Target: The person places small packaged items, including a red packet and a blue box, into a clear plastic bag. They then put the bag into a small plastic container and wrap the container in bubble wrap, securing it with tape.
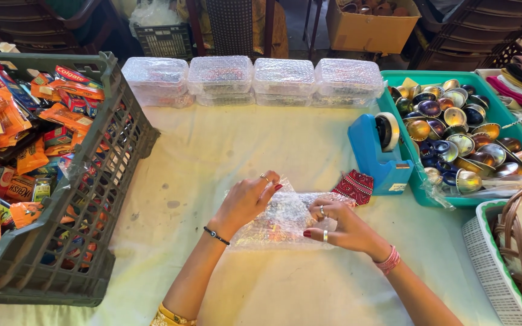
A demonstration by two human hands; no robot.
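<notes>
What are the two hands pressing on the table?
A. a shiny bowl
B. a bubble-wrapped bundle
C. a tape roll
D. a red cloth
B: the left hand and right hand both rest on a clear bubble-wrapped bundle lying on the table.

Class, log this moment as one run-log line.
left hand: on bubble wrap | right hand: pressing bubble wrap | tape dispenser: beside | table

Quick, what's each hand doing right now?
Left hand: closed, pinching the bubble wrap.
Right hand: fingers spread, pressing the bubble wrap flat.
</notes>
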